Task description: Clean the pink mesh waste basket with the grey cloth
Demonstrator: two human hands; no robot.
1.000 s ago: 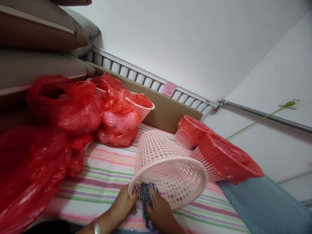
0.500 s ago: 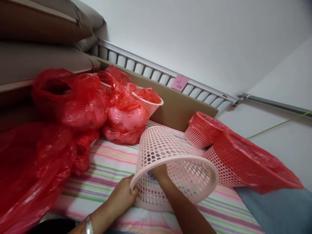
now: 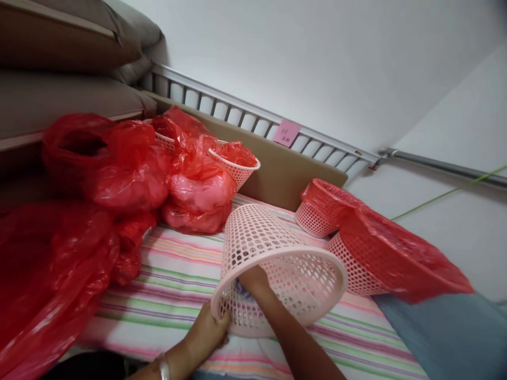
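A pale pink perforated plastic basket (image 3: 261, 237) lies tipped on its side on the striped sheet (image 3: 178, 264), its mouth facing me. My left hand (image 3: 209, 327), with a silver bangle at the wrist, is closed around the lower left of its rim. Inside the basket is my right hand (image 3: 255, 279), closed on a bunched purple-and-white cloth (image 3: 243, 290) pressed near the inner left wall. Most of that cloth is hidden under the fingers.
Red plastic bags (image 3: 202, 195) crowd the left, some over a smaller basket (image 3: 237, 171). Red-lined baskets (image 3: 352, 264) stand on the right. Behind are a tan board (image 3: 277, 184) and a white railing (image 3: 237, 116) with a pink note (image 3: 287, 132). Stacked cushions (image 3: 67, 95) rise upper left.
My right hand has shifted slightly left and up along the inside of the basket. The left hand has slid a little lower on the rim. The whole view has shifted slightly.
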